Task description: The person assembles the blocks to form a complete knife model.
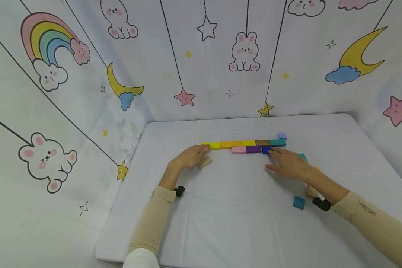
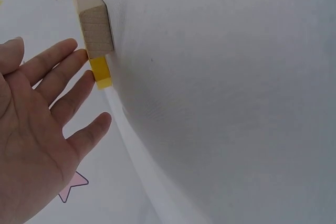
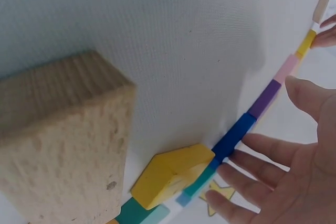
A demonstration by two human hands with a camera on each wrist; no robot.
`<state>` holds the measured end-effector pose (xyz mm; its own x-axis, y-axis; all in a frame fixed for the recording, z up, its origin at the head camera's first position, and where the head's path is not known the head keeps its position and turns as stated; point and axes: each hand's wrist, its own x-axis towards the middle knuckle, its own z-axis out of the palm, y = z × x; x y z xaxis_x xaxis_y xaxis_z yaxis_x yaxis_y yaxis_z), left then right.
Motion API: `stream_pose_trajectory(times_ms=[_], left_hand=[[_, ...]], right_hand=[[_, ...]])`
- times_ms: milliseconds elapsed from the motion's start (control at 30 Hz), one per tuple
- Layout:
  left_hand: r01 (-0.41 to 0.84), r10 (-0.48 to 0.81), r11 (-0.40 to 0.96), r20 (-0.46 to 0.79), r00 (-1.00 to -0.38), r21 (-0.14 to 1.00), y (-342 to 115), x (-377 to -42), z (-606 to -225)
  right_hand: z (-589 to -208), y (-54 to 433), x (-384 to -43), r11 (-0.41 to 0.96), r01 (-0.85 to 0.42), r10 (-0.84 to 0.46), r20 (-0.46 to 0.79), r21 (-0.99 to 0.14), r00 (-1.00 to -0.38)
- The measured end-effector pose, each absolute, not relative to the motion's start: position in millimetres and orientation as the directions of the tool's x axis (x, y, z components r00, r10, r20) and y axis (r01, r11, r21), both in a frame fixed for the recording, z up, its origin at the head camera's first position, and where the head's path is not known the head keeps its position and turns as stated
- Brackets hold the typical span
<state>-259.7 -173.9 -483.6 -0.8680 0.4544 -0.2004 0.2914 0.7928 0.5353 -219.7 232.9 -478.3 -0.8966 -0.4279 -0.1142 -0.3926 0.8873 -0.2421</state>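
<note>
A back row of blocks lies end to end: a yellow block (image 1: 215, 146), an orange block (image 1: 231, 144), another yellow block (image 1: 248, 143), a brown block (image 1: 262, 142) and a teal block (image 1: 278, 142). In front of it sit a pink block (image 1: 239, 150), a purple block (image 1: 253, 149) and a dark blue block (image 1: 265, 150). My left hand (image 1: 189, 156), fingers extended, reaches the left end of the back row. The fingertips of my right hand (image 1: 289, 163) are right at the dark blue block; its fingers look spread in the right wrist view.
A plain wooden block (image 1: 205, 162) lies just below my left hand. Around my right arm are a green block (image 1: 302, 157), a yellow block (image 3: 170, 174), a wooden block (image 1: 312, 191) and a blue-teal block (image 1: 299, 202). Behind the row sits a light blue block (image 1: 282, 136).
</note>
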Motion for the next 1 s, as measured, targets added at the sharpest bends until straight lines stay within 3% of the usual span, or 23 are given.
stream_pose_trajectory(times_ms=[400,1000], left_hand=[[0.3,0.466,0.784,-0.195,-0.863,0.544,-172.9,-260.1,-484.9],[0.348,0.49,0.777,-0.156,-0.858,0.524,-172.4,-260.1,-487.3]], right_hand=[[-483.5,231.6,-226.2,0.893,-0.383,-0.418,-0.119,-0.238,-0.901],[-479.4,243.2,-232.7,0.857,-0.378,-0.443,-0.125,-0.349,-0.888]])
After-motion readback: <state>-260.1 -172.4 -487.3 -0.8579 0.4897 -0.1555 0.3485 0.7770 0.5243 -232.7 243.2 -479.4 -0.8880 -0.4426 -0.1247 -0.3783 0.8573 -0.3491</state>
